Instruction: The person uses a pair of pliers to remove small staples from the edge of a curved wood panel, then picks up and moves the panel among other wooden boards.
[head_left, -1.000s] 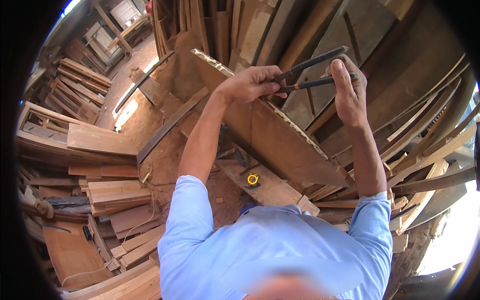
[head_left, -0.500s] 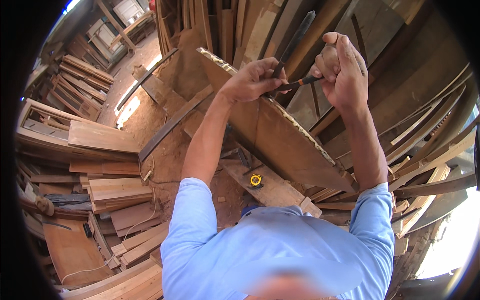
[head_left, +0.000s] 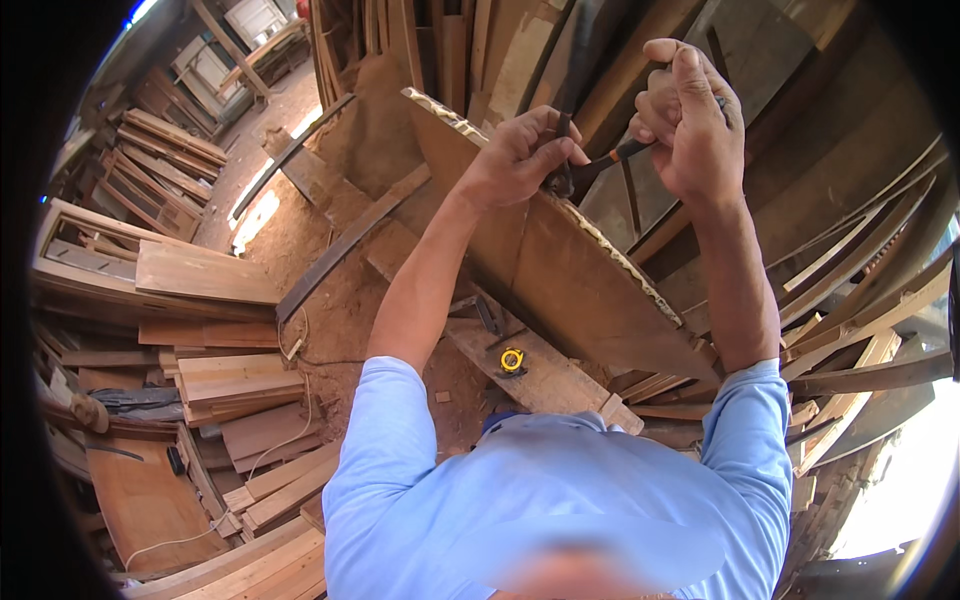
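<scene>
A broad brown board (head_left: 570, 290) stands on edge, tilted, its pale ragged top edge running from far left to near right. Above that edge, my left hand (head_left: 520, 160) is closed round a long dark bar (head_left: 578, 70), which points up and away and is blurred. My right hand (head_left: 695, 135), farther right, is curled round a dark handle with an orange band (head_left: 622, 153). The handle reaches left to a small dark block (head_left: 560, 182) at the board's edge, beneath my left fingers. Whether bar and handle are one tool, I cannot tell.
On a low plank (head_left: 570, 370) near my body lies a yellow tape measure (head_left: 512, 360). Stacked timber (head_left: 240, 390) fills the left side, with a thin pale cord (head_left: 308, 400) across it. Boards (head_left: 850, 220) lean at the right. A dark curved strip (head_left: 350, 245) crosses the dusty ground.
Both hands have moved slightly to the right, the right hand also upward. The dark bar has swung more upright. The board has shifted a little to the right.
</scene>
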